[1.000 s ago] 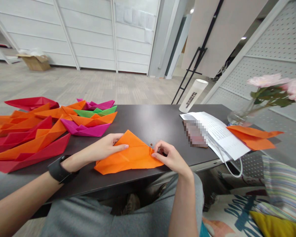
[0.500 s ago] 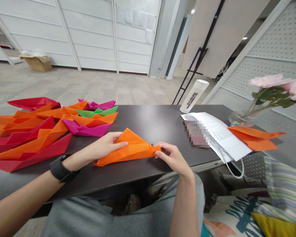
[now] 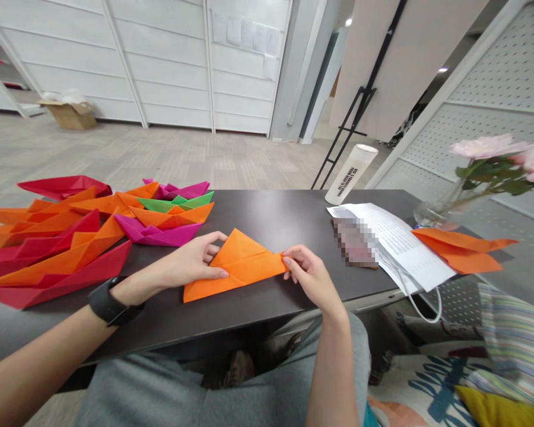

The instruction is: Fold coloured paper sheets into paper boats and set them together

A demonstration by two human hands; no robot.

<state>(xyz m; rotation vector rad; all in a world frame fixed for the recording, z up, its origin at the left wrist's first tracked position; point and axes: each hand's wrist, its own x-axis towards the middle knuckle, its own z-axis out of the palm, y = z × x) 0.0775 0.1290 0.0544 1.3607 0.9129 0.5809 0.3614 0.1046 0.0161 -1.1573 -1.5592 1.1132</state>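
Between my hands is a partly folded sheet of orange paper (image 3: 244,264), with a peak at the top and a narrow tip on the right. My left hand (image 3: 198,258) grips its left side, thumb on the front face and fingers behind, partly hidden. At the right tip, my right hand (image 3: 309,270) pinches the paper between thumb and fingers. Left of my hands stand several folded paper boats, among them a magenta boat (image 3: 162,232), a green boat (image 3: 178,203) and a red boat (image 3: 66,281).
On the dark table (image 3: 267,207) to the right lie a printed sheet (image 3: 396,243), a blurred-out flat item (image 3: 356,240) and folded orange paper (image 3: 463,249). A white cylinder (image 3: 351,175) and a glass vase (image 3: 431,210) with pink flowers stand behind. Cushions (image 3: 511,338) are at lower right.
The left part of the orange paper has swung from a long, slanting shape into a flatter, broader one with a straight lower-left corner. My left hand's fingers have loosened slightly; my right still pinches the tip.
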